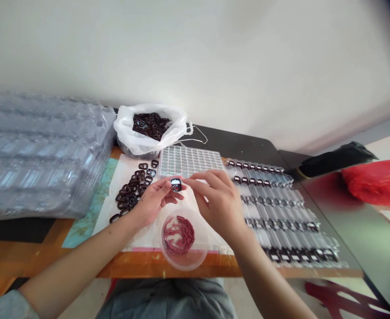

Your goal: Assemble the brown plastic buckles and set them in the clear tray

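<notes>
My left hand (pixel 155 199) pinches a small dark watch-shaped case (pixel 175 184) with rounded corners and a bright, shiny face, its face turned up. Close by its right edge, the fingertips of my right hand (pixel 216 197) come together; whatever they may hold is too small to make out. Below both hands stands a round transparent tub (pixel 185 262) with thin dark-red strips (pixel 181 235) in it. To the left of my left hand, a loose pile of similar dark cases (pixel 128 195) lies on white paper (pixel 106 217).
Behind the pile sits a white plastic bag (pixel 128 133) full of dark pieces. A gridded tray (pixel 191 160) of small pieces lies beside it. Transparent trays (pixel 274 221), partly filled with dark cases, cover the right side. Wrapped plastic trays (pixel 42 164) are stacked at left.
</notes>
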Motion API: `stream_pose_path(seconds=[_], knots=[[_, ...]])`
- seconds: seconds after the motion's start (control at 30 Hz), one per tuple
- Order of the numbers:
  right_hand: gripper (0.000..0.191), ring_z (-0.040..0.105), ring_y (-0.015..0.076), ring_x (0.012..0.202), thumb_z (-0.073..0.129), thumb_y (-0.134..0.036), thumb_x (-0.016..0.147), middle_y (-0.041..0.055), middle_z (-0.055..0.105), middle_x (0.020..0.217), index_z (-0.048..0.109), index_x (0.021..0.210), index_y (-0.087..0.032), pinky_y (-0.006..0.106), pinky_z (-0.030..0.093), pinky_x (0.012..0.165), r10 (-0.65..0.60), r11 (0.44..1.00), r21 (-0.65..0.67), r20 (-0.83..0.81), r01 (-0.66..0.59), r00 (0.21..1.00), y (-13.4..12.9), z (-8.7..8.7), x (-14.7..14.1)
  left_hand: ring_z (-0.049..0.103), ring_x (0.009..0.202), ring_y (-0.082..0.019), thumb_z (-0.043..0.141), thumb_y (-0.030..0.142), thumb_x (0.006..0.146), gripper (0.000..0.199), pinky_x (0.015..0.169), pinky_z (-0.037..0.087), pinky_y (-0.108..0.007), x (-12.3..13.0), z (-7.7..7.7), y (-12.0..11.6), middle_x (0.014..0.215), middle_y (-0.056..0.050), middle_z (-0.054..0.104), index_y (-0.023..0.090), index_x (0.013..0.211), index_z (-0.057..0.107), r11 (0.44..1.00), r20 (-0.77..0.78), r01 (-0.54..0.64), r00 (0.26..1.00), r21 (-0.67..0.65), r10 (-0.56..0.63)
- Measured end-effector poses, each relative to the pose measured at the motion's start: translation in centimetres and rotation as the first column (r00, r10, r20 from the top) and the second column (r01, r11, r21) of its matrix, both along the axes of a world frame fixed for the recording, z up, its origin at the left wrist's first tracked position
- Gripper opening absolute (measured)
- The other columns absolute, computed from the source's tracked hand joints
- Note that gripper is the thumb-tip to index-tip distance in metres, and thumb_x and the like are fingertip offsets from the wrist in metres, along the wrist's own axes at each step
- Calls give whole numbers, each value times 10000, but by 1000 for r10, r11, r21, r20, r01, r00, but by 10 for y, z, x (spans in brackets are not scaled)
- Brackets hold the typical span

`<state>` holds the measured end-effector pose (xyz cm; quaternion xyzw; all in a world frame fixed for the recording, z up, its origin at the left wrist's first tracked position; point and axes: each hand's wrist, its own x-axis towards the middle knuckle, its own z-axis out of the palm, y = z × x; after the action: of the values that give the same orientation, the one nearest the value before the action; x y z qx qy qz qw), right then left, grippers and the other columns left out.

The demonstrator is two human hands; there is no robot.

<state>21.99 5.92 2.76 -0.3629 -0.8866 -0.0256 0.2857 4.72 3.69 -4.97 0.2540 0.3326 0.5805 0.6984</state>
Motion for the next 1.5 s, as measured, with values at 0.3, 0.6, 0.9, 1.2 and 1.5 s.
stream_pose_path(seconds=[0.3,0.6,0.9,1.2,1.5], knots=[[454,580,226,1060,417,-31,925,56,699,1198,682,1213,-262,389,495,900,58,995,-89,71,-52,996,-5,-15,-2,690,683,-171,856,526,669,497,619,500,-248,0,-3,1,866,-79,747,198,1032,766,1000,-17,-8,1000,-3,8],[174,594,178,982,597,-180,939,5,749,1012,728,984,-284,313,443,882,60,993,98,9,-61,998,-7,-20,1,692,710,-180,908,499,589,557,588,516,-233,0,2,0,847,-73,746,192,1031,761,996,-51,-40,998,-84,35],[216,593,133,946,529,-233,998,-6,733,1088,707,1094,-308,279,435,851,36,995,81,176,-51,984,-5,-12,21,692,810,-224,927,484,548,604,624,563,-271,4,18,0,944,-75,751,223,1064,752,985,-118,-40,993,-169,20],[189,624,175,915,558,-218,967,47,751,924,744,937,-224,303,484,883,-354,929,105,-17,354,935,39,-26,184,636,688,-195,882,563,580,440,582,566,-248,-2,10,3,748,-50,709,214,826,775,975,-168,-77,985,-211,42],[234,602,201,933,519,-244,960,69,752,936,750,953,-209,295,453,851,-556,831,54,112,554,824,80,-70,311,572,612,-177,917,564,467,496,540,560,-239,-4,9,5,674,-46,664,189,756,771,951,-250,-116,967,-288,42]])
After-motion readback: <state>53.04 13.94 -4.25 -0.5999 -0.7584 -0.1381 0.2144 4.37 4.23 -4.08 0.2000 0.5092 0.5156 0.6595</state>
